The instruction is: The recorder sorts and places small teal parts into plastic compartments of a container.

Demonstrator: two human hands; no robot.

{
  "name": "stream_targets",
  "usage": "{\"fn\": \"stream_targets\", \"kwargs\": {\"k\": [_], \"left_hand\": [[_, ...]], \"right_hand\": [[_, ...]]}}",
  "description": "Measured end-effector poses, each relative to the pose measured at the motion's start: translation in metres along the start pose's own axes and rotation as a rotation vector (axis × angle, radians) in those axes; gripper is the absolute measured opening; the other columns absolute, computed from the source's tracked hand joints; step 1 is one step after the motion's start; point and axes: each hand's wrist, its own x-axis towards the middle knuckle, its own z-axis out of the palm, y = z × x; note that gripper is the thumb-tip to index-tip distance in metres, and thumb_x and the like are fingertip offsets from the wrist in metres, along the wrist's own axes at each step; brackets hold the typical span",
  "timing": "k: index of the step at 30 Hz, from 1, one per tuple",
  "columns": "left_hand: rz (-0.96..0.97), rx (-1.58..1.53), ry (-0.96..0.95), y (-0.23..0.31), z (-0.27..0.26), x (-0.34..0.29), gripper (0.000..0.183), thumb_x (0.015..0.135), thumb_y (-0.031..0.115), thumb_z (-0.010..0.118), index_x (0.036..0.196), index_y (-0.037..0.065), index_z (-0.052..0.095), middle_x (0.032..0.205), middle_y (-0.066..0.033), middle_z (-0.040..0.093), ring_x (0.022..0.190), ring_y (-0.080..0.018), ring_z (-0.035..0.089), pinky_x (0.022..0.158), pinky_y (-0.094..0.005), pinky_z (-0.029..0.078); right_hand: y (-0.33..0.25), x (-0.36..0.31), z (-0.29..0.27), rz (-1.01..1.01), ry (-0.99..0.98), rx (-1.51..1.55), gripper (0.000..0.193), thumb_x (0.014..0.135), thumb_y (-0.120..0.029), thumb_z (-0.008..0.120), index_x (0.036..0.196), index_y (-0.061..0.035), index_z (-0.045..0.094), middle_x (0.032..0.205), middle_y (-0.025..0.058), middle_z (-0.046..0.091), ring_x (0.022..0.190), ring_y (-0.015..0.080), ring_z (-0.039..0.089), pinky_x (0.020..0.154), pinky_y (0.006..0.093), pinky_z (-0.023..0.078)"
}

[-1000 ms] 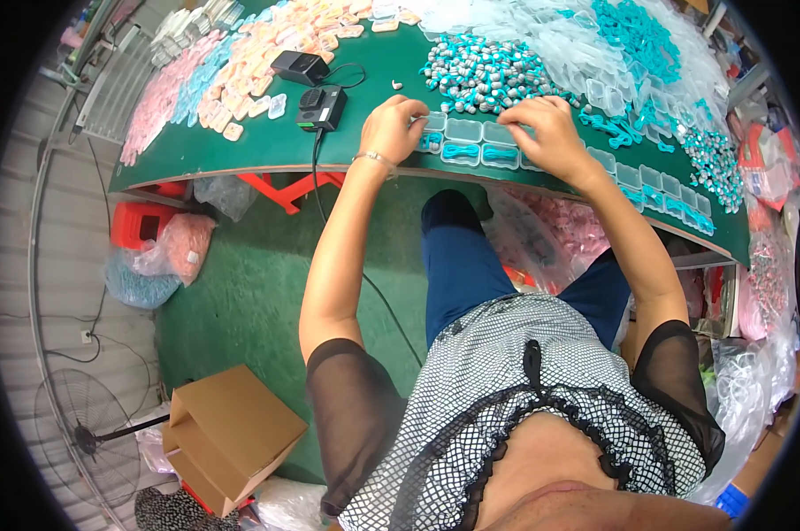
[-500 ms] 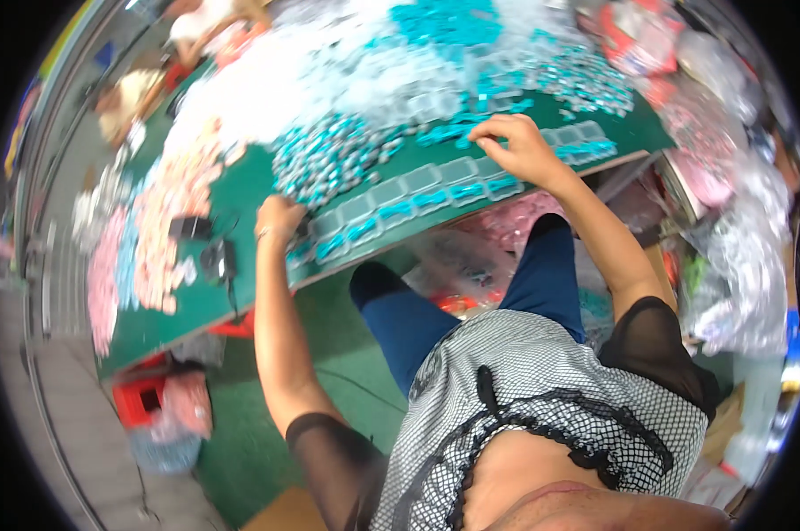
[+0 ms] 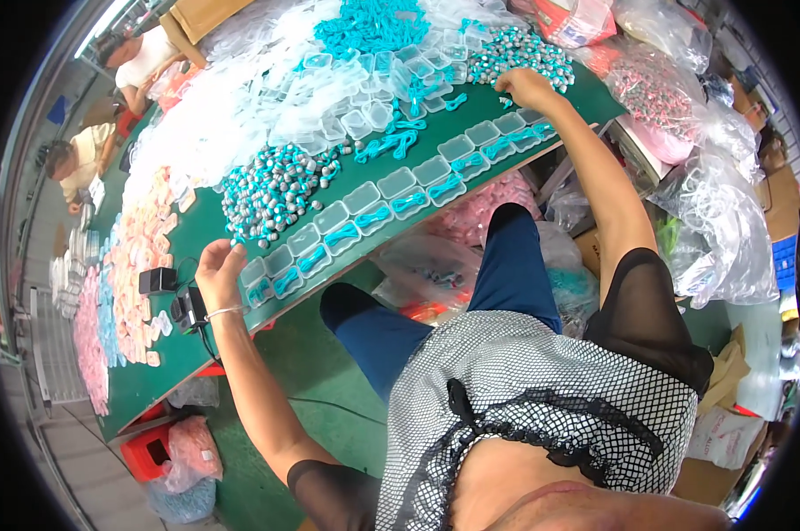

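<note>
Along the front of the green table runs a row of small clear plastic boxes (image 3: 397, 183) with lids folded back, most with a bundled teal cord (image 3: 409, 203) inside. By the row's left end is my left hand (image 3: 220, 272), its fingers bent together at the near edge of a pile of small teal-and-grey pieces (image 3: 271, 190). My right hand (image 3: 528, 88) reaches beyond the row's right end to a second pile of teal-and-grey pieces (image 3: 524, 55), fingertips pinched. Whatever either hand holds is too small or hidden to make out.
Loose teal cords (image 3: 391, 142) lie behind the row, below a heap of clear boxes (image 3: 329, 97) and a teal cord heap (image 3: 373, 26). Peach pieces (image 3: 148, 257) and a small black device (image 3: 187, 308) are at left. Plastic bags (image 3: 718, 221) crowd the right; two people sit far left.
My right hand has moved from over the row out to the right-hand pile. The left hand stays by the row's left end. The whole view has shifted and is sharper.
</note>
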Motion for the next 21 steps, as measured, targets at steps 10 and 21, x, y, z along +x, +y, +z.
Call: {"fn": "stream_targets", "kwargs": {"k": [10, 21], "left_hand": [[-0.013, -0.103, -0.002, -0.001, -0.003, -0.041, 0.019, 0.075, -0.001, 0.071, 0.093, -0.003, 0.065, 0.086, -0.0069, 0.066, 0.077, -0.0137, 0.063, 0.070, -0.0251, 0.051], [0.147, 0.144, -0.089, -0.015, -0.003, -0.070, 0.013, 0.081, 0.000, 0.069, 0.093, -0.002, 0.064, 0.086, -0.0026, 0.066, 0.077, -0.0090, 0.062, 0.070, -0.0214, 0.051]], "right_hand": [[0.033, 0.010, 0.006, -0.405, -0.143, 0.019, 0.032, 0.071, 0.007, 0.059, 0.100, -0.0059, 0.067, 0.085, 0.0124, 0.068, 0.078, 0.0239, 0.065, 0.070, 0.0360, 0.051], [-0.007, 0.004, 0.012, -0.330, 0.011, 0.122, 0.022, 0.075, -0.008, 0.069, 0.096, -0.0046, 0.062, 0.078, 0.0046, 0.063, 0.068, 0.0148, 0.061, 0.063, 0.0291, 0.050]]}}
